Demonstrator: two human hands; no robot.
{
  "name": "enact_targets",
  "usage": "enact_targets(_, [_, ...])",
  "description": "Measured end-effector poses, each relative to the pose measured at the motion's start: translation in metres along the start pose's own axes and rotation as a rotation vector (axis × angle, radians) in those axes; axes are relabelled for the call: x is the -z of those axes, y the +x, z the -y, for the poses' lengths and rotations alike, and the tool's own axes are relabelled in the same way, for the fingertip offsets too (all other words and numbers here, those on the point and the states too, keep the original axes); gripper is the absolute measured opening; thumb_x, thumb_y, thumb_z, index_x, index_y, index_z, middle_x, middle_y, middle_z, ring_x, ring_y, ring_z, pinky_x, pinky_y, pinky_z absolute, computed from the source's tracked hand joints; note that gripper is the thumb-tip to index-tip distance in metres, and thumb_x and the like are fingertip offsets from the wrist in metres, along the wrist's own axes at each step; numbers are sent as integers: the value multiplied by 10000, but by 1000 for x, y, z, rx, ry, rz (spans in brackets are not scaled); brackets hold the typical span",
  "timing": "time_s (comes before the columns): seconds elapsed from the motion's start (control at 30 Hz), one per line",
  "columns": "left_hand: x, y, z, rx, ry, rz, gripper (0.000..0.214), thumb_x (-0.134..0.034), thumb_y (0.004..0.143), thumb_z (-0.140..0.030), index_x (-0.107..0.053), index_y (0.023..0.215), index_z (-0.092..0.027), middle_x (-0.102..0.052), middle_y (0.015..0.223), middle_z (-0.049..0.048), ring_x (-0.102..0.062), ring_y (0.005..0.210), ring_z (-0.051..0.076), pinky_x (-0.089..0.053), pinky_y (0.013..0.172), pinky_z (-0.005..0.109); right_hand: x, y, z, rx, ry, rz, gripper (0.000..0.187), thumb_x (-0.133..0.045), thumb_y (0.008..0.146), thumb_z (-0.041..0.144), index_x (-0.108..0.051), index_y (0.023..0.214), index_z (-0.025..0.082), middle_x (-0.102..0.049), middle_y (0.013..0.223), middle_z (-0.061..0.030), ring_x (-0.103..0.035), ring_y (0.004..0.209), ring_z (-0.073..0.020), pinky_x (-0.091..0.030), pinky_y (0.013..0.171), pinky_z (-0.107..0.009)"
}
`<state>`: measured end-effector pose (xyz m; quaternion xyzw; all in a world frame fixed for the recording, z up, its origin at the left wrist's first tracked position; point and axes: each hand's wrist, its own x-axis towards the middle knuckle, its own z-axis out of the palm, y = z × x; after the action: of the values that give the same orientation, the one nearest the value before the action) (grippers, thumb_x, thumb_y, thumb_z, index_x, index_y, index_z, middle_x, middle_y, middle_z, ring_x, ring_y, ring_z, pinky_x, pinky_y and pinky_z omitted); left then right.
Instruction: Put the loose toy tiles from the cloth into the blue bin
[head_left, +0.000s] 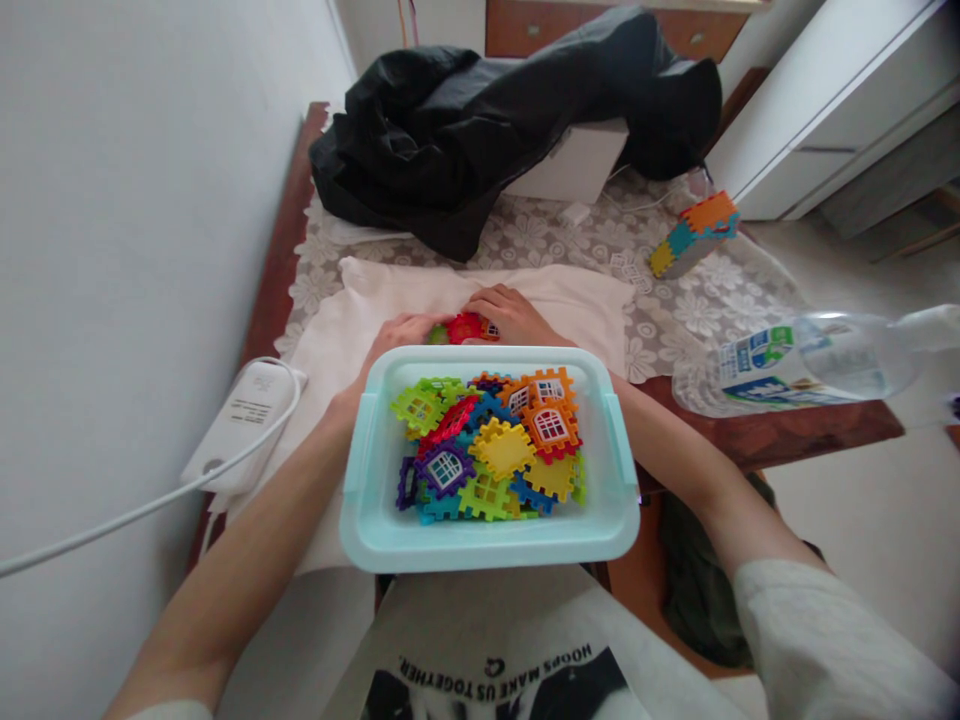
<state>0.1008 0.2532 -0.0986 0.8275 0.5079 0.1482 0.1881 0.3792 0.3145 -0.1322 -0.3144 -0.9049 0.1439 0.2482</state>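
You are gripping a red block [466,327] with both hands just beyond the far rim of the bin [375,440]: your left hand [401,335] is closing on its left side, your right hand [514,315] on its right. They are resting on the white cloth [570,300]. More blocks [491,445] are filling the bin.

A wooden table [787,425] is lying under a lace cloth [697,310], which is bearing a white towel [420,285] beside a black jacket [480,120].
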Motion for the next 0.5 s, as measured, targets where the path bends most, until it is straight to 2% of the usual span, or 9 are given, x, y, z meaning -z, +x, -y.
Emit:
enact_targets(0.27, [-2, -4, -1, -9, 23, -12, 613, -654, 1007, -251, -741, 1603, -134, -776, 1616, 181, -712, 1488, 342, -489, 1344, 522, 2, -2, 1, 27, 39, -53, 515, -699, 1156, 616, -825, 1365, 163, -825, 1391, -208, -724, 1284, -375, -542, 1178, -542])
enact_targets(0.5, [-2, -12, -6, -10, 10, -64, 648, -650, 1014, -281, -717, 1646, -155, -773, 1624, 154, -698, 1504, 330, -483, 1362, 504, -1, -1, 4, 17, 47, -55, 504, -660, 1166, 620, -827, 1327, 172, -824, 1365, -203, -706, 1248, -375, -529, 1176, -547])
